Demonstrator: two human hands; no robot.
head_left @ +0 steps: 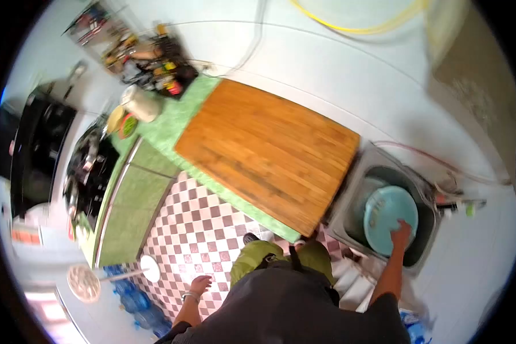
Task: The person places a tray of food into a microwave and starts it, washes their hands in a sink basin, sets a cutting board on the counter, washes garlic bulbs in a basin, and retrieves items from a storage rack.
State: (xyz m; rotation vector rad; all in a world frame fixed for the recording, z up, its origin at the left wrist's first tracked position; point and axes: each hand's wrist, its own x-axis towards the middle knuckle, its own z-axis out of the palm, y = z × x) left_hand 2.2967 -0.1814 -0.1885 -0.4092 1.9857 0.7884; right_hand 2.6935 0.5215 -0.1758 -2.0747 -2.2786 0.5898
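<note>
A light-blue plastic basin (378,234) sits inside the metal sink (343,221) on the right. Several small pale pieces (376,211) lie in it, too blurred to name. My right hand (402,231) reaches down into the basin. Its thumb and fingers look apart, with nothing visible between them, though the fingertips are indistinct. Away from the counter, my left hand (201,285) hangs low over the tiled floor, fingers loosely spread and holding nothing. A band circles that wrist.
A large wooden board (269,155) covers much of the green counter (195,94) left of the sink. A stove (92,157), a pale jug (140,104) and a utensil rack (155,63) stand further left. Blue water bottles (137,301) and a standing fan (86,282) are at lower left.
</note>
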